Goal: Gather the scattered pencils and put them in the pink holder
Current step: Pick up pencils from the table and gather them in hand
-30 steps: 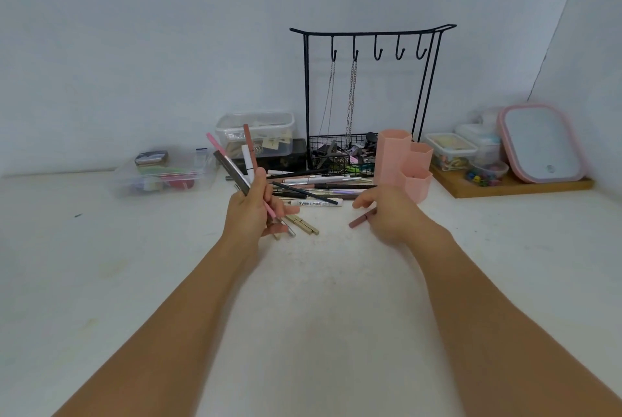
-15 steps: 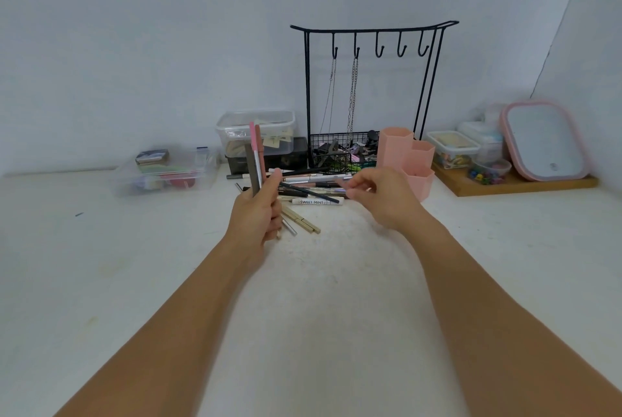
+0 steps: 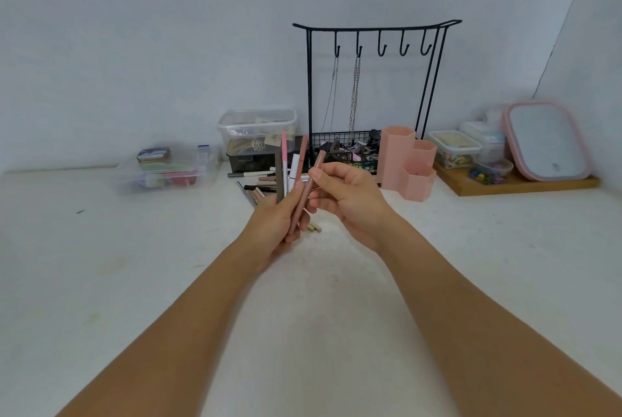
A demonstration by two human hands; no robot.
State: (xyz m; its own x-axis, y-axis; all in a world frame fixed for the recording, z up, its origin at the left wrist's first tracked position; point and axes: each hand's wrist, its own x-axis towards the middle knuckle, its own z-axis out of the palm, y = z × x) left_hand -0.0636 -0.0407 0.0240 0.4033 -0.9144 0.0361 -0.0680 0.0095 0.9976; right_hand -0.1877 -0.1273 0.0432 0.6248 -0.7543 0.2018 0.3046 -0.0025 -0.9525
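My left hand (image 3: 276,221) is closed around a bunch of pencils (image 3: 285,167) held upright above the white table, among them a pink one, a grey one and a white one. My right hand (image 3: 346,197) pinches a brownish-pink pencil (image 3: 308,191) that leans into the bunch, its lower end against my left fingers. Behind my hands several more pencils (image 3: 259,182) lie scattered on the table. The pink holder (image 3: 405,160), with hexagonal cups, stands to the right of my right hand.
A black wire rack (image 3: 373,86) with hooks, chains and a basket of clips stands behind the holder. Clear plastic boxes (image 3: 168,171) sit at the back left and centre. A wooden tray (image 3: 511,182) with small containers and a pink-rimmed mirror (image 3: 547,140) is at the back right.
My right hand picked a brownish-pink pencil off the table and brought it left to the bunch. My left hand turned its bunch upright.
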